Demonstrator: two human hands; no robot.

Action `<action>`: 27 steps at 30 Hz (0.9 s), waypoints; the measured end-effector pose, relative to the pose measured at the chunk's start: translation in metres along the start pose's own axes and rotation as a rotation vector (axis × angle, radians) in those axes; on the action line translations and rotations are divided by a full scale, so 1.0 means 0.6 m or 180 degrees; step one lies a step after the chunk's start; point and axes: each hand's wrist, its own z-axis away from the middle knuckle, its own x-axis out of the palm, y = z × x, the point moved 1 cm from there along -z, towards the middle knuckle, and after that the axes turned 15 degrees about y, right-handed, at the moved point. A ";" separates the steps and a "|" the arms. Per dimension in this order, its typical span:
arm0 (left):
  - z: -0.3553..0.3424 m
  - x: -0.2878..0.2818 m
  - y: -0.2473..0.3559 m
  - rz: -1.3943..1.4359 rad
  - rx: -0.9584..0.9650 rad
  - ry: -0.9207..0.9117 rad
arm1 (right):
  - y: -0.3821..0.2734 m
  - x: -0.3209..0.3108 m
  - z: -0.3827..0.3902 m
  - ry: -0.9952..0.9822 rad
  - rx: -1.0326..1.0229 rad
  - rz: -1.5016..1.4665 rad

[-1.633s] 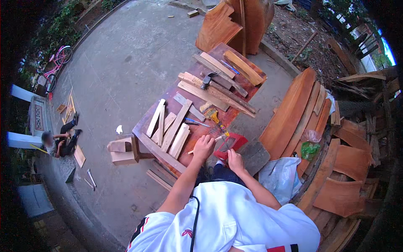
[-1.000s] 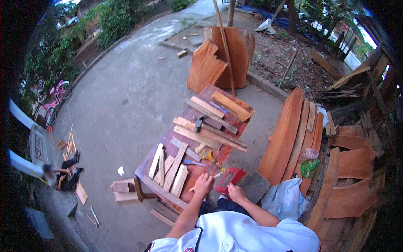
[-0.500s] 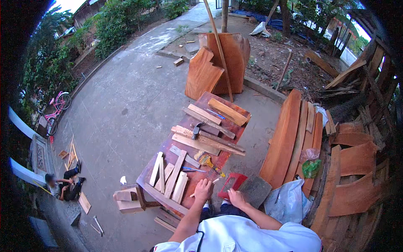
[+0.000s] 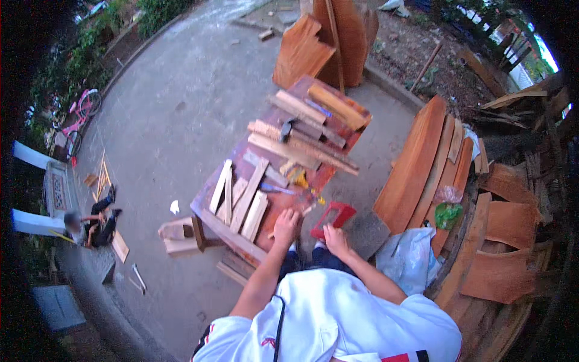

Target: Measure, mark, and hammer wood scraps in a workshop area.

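My left hand point(image 4: 287, 226) is closed over a thin light wooden strip point(image 4: 309, 209) at the near edge of the workbench point(image 4: 202, 203). The strip's ends show on both sides of the fingers. Just right of it, my right hand point(image 4: 335, 239) grips a red frame-shaped tool point(image 4: 345, 212), perhaps a saw; no blade can be made out. Several pale wood pieces point(image 4: 247, 202) lie left of my left hand. Beyond are a yellow tool point(image 4: 297, 176) of unclear kind, a blue-handled tool point(image 4: 276, 189) and a hammer point(image 4: 286, 128) on longer boards point(image 4: 280, 149).
Left of the bench stands a small wooden stand point(image 4: 181, 235). Large planks point(image 4: 413, 169) and a pale plastic sheet point(image 4: 403, 256) lie on the right. Wide slabs point(image 4: 304, 51) lean beyond the bench. Another person point(image 4: 93, 229) sits far left, near a pink bicycle point(image 4: 75, 123).
The view has tilted down, so the bench and planks appear higher and more of my shirt shows. Both hands keep their holds beside each other.
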 end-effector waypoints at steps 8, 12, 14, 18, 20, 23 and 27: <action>-0.009 0.000 0.006 -0.0229 0.0155 -0.0006 | -0.008 0.004 0.001 -0.0166 0.0238 0.0151; 0.000 0.002 0.006 -0.0272 0.0123 -0.0048 | -0.025 -0.006 0.004 -0.0188 0.0291 0.0301; 0.000 0.004 0.005 -0.0256 0.0077 -0.0076 | -0.035 -0.017 0.002 -0.0221 0.0364 0.0317; 0.002 0.005 0.004 -0.0274 0.0081 -0.0039 | -0.024 -0.019 -0.001 -0.0187 0.0242 0.0139; 0.001 0.004 0.004 -0.0293 0.0075 -0.0056 | -0.031 -0.021 -0.002 -0.0241 0.0407 -0.0017; -0.004 -0.001 0.008 -0.0299 0.0109 -0.0014 | -0.043 -0.030 -0.001 -0.0158 0.0325 -0.0248; -0.006 -0.003 0.010 -0.0288 0.0094 -0.0002 | -0.050 -0.038 -0.005 -0.0172 0.0302 -0.0284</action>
